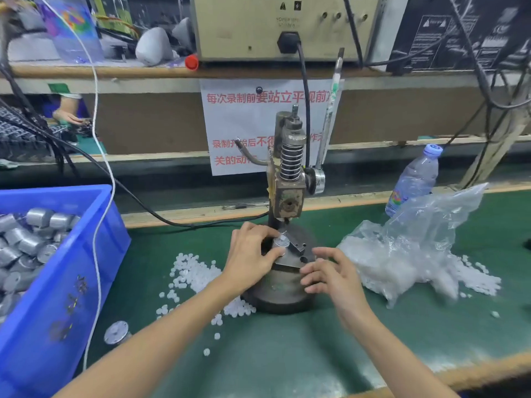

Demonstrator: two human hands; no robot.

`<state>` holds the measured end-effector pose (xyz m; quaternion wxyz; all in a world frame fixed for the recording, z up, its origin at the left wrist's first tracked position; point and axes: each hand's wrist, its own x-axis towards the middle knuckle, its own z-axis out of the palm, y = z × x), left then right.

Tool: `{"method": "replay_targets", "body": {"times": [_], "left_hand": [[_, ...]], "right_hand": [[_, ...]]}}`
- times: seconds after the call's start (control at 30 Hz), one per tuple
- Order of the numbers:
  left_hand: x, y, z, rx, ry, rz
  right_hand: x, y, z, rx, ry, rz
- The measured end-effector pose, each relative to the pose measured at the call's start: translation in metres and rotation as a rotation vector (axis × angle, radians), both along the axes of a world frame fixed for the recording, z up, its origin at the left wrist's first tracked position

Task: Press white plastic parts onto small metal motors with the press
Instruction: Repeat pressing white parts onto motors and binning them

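A small hand press (287, 179) stands on a round metal base (283, 294) in the middle of the green mat. A small metal motor (281, 243) stands upright on the base under the ram. My left hand (250, 257) grips this motor between thumb and fingers. A white plastic part seems to lie on top of the motor. My right hand (330, 272) hovers over the right side of the base with relaxed fingers and holds nothing I can see. Loose white plastic parts (191, 270) lie scattered left of the base.
A blue bin (86, 254) full of metal motors stands at the left, with one loose motor (116, 332) in front of it. A clear bag (411, 254) of white parts lies at the right, a water bottle (413, 180) behind it. Cables cross the left side.
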<state>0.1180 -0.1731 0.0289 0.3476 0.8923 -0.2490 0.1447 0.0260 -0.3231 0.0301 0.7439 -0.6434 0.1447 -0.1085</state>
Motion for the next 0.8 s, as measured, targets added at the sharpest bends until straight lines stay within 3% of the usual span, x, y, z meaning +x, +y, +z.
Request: {"method": "replay_targets", "body": {"times": [0.3, 0.5, 0.63, 0.8], "left_hand": [[-0.004, -0.004, -0.004, -0.130, -0.047, 0.000], [-0.006, -0.005, -0.005, -0.157, -0.021, 0.026], [-0.005, -0.004, -0.003, -0.141, 0.058, 0.047], [-0.004, -0.005, 0.000, -0.134, 0.097, 0.053]], "right_hand": [[0.030, -0.008, 0.032, -0.232, -0.222, -0.076], [0.074, -0.016, 0.130, -0.450, -0.534, -0.323], [0.109, -0.022, 0.189, -0.513, -0.400, -0.148], [0.125, -0.035, 0.210, -0.488, -0.177, -0.141]]}}
